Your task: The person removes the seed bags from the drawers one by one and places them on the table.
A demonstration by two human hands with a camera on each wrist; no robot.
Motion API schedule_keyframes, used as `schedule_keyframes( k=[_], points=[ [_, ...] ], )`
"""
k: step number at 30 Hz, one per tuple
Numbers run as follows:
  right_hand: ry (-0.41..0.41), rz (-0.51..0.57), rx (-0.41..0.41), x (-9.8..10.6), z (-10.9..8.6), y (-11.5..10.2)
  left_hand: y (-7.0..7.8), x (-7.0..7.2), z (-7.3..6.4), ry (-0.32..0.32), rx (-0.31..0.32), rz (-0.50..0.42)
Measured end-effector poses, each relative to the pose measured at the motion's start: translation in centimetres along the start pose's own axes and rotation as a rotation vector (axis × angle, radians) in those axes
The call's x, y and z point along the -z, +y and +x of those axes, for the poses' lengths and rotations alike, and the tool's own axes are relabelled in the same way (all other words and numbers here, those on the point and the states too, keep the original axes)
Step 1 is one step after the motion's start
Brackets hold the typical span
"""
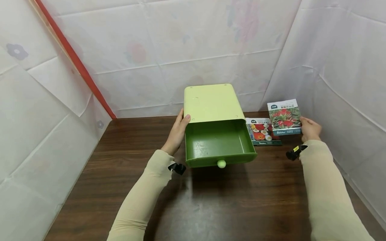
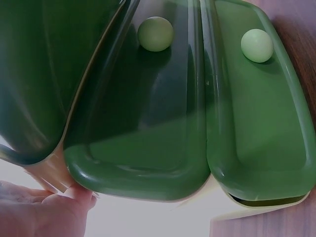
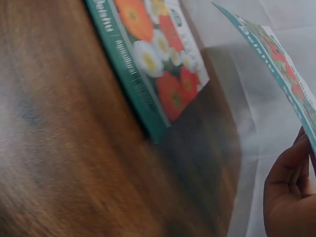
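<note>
Conceivably, red-flower pkt (image 1: 284, 117) (frame right) could slip b/c R grip (image 1: 311, 129) pinches just one edge; L grip (image 1: 176, 133), wide, braces cabinet (image 1: 213, 103).

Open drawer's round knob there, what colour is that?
The drawer knob is light green, showing best in the head view.

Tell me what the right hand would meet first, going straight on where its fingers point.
Probably the green drawer cabinet, with the held packet in the right hand leading. The second packet lies on the table in between and looks lower, though the clearance is hard to judge.
</note>
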State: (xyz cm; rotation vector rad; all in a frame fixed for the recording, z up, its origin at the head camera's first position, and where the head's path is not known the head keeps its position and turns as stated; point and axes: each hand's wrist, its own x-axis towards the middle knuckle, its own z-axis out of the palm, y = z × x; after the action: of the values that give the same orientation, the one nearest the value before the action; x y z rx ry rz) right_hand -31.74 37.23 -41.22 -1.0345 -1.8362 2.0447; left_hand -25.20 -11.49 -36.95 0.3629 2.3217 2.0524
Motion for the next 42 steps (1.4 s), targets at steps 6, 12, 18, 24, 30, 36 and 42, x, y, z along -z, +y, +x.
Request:
schedule_keyframes(
  k=[6,12,18,24,30,36,42],
  points=[
    [0.015,-0.042,-0.074,-0.3,0.0,1.2,0.2,0.0,-0.1,-0.001,0.003,0.000],
    [0.014,-0.111,-0.120,-0.7,0.0,1.9,0.3,0.0,-0.2,-0.001,0.020,0.007],
    [0.029,-0.172,-0.137,-0.5,0.3,2.3,0.2,0.1,-0.3,-0.004,0.018,0.007],
    [0.057,-0.267,-0.098,0.0,0.2,2.4,0.1,0.1,-0.2,0.001,0.020,0.011],
    [0.073,-0.282,-0.052,-0.1,-0.3,2.9,0.1,0.2,-0.2,0.003,0.023,0.011],
    [0.050,-0.320,-0.004,0.1,-0.4,3.4,0.0,0.2,-0.3,0.000,0.024,0.015],
    [0.076,-0.325,-0.009,0.2,-0.5,3.9,0.1,0.1,-0.2,0.010,0.019,0.020]
  ],
)
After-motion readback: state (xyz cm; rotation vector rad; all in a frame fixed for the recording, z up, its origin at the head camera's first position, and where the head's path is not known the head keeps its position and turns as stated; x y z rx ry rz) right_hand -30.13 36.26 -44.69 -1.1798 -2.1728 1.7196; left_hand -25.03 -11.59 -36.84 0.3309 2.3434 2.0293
